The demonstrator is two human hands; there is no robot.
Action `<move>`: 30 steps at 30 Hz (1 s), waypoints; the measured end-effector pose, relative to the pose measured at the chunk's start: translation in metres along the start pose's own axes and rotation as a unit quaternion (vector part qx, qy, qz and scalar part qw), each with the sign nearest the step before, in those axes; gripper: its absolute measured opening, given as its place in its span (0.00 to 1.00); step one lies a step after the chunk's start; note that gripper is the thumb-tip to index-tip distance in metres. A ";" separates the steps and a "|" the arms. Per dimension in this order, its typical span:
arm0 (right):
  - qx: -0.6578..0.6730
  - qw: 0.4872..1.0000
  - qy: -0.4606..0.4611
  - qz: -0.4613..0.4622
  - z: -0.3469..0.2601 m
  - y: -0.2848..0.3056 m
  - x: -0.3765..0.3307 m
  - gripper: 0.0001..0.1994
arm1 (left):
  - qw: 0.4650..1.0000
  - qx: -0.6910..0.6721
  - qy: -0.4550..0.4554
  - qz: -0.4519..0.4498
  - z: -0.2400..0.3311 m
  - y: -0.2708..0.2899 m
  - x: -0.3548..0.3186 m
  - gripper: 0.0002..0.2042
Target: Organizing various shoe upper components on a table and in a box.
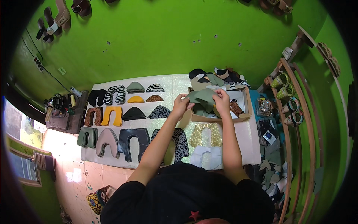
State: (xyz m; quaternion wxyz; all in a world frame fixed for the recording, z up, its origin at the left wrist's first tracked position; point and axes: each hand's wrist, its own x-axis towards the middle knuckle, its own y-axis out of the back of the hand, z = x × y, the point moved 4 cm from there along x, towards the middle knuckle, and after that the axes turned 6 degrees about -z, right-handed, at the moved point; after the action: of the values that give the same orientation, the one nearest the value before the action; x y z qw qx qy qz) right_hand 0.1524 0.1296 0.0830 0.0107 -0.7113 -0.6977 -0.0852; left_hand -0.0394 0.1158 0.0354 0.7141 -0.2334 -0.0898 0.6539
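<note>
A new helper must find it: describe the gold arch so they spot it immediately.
On the right half of the pale table stands an open cardboard box, grey-green material held over it by the left hand and right hand. Between box and white arch lies the gold arch, the only glittering gold one.

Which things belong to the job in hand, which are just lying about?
Likely in the job:
- green material, held by left hand and right hand
- open cardboard box
- yellow U-shaped pieces

Apparently just about:
- green sandals on rack
- patterned bag on floor
</note>
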 end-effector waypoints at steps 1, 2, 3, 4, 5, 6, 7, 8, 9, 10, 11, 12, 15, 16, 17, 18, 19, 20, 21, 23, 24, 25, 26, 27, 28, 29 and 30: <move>0.063 0.997 0.015 -0.046 -0.006 -0.008 0.000 0.07 | 1.000 -0.023 0.011 -0.016 -0.002 -0.003 0.000 0.08; 0.076 0.992 0.032 -0.092 -0.013 -0.017 -0.001 0.07 | 0.998 -0.046 0.023 -0.032 -0.003 -0.005 0.000 0.10; 0.077 0.992 0.031 -0.092 -0.017 -0.020 -0.002 0.07 | 0.998 -0.046 0.023 -0.032 0.000 -0.006 -0.002 0.10; 0.011 0.994 0.044 -0.103 -0.022 -0.024 -0.003 0.07 | 0.994 -0.068 0.027 -0.075 0.004 -0.011 -0.004 0.13; -0.054 0.990 0.057 -0.114 -0.027 -0.027 -0.004 0.07 | 0.988 -0.090 0.031 -0.119 0.007 -0.016 -0.007 0.15; -0.108 0.989 0.047 -0.091 -0.031 -0.026 -0.005 0.07 | 0.988 -0.090 0.031 -0.119 0.009 -0.016 -0.009 0.15; -0.108 0.989 0.046 -0.091 -0.027 -0.027 -0.004 0.07 | 0.984 -0.123 0.034 -0.129 0.012 -0.017 -0.011 0.16; -0.124 0.989 0.069 -0.049 -0.023 -0.026 -0.003 0.07 | 0.977 -0.155 0.037 -0.138 0.013 -0.019 -0.013 0.18; -0.139 0.986 0.092 -0.009 -0.024 -0.026 -0.003 0.07 | 0.977 -0.156 0.037 -0.138 0.014 -0.019 -0.014 0.18; -0.139 0.986 0.091 -0.009 -0.022 -0.028 -0.003 0.07 | 0.976 -0.165 0.037 -0.139 0.015 -0.020 -0.015 0.18; -0.121 0.990 0.078 -0.005 -0.019 -0.028 -0.004 0.07 | 0.974 -0.175 0.037 -0.140 0.015 -0.021 -0.016 0.17; -0.103 0.993 0.066 -0.001 -0.017 -0.029 -0.004 0.07 | 0.974 -0.175 0.037 -0.140 0.014 -0.020 -0.016 0.17; -0.108 0.992 0.065 -0.022 -0.018 -0.031 -0.005 0.07 | 0.972 -0.179 0.030 -0.149 0.013 -0.020 -0.016 0.18; -0.108 0.992 0.064 -0.023 -0.020 -0.032 -0.006 0.07 | 0.966 -0.199 0.043 -0.157 0.012 -0.020 -0.016 0.18; -0.117 0.991 0.058 -0.021 -0.020 -0.032 -0.006 0.07 | 0.960 -0.219 0.055 -0.165 0.011 -0.021 -0.017 0.18; -0.126 0.991 0.052 -0.018 -0.021 -0.032 -0.007 0.07 | 0.960 -0.219 0.057 -0.166 0.011 -0.021 -0.016 0.18; -0.126 0.991 0.051 -0.017 -0.019 -0.031 -0.007 0.07 | 0.959 -0.220 0.057 -0.169 0.010 -0.022 -0.016 0.18; -0.128 0.990 0.059 -0.007 -0.017 -0.031 -0.007 0.07 | 0.958 -0.221 0.057 -0.172 0.010 -0.023 -0.016 0.18; -0.130 0.989 0.068 0.000 -0.017 -0.032 -0.007 0.07 | 0.958 -0.221 0.057 -0.171 0.008 -0.021 -0.015 0.18; -0.132 0.990 0.051 -0.018 -0.014 -0.035 -0.007 0.07 | 0.971 -0.170 0.045 -0.160 0.005 -0.016 -0.013 0.18; -0.135 0.990 0.033 -0.034 -0.011 -0.034 -0.007 0.07 | 0.971 -0.171 0.047 -0.161 0.005 -0.017 -0.013 0.18; -0.136 0.990 0.032 -0.033 -0.008 -0.034 -0.006 0.07 | 0.970 -0.171 0.045 -0.167 0.005 -0.018 -0.014 0.18; -0.133 0.990 0.044 -0.031 -0.005 -0.034 -0.005 0.07 | 0.969 -0.172 0.044 -0.173 0.005 -0.018 -0.014 0.18; -0.131 0.989 0.056 -0.031 -0.006 -0.035 -0.006 0.07 | 0.969 -0.172 0.044 -0.172 0.006 -0.018 -0.015 0.18; -0.131 0.989 0.056 -0.031 -0.006 -0.035 -0.006 0.07 | 0.975 -0.145 0.046 -0.162 0.007 -0.018 -0.015 0.17; -0.140 0.988 0.057 -0.031 -0.006 -0.036 -0.006 0.08 | 0.980 -0.117 0.048 -0.151 0.007 -0.017 -0.016 0.17; -0.149 0.987 0.059 -0.032 -0.007 -0.037 -0.007 0.08 | 0.980 -0.117 0.049 -0.151 0.007 -0.016 -0.016 0.17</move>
State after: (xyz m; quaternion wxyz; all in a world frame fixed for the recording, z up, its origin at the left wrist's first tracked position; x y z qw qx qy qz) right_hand 0.1152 0.1225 0.0853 -0.0569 -0.6762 -0.6975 -0.2303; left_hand -0.0299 0.1010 0.0517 0.7759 -0.3307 -0.1653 0.5112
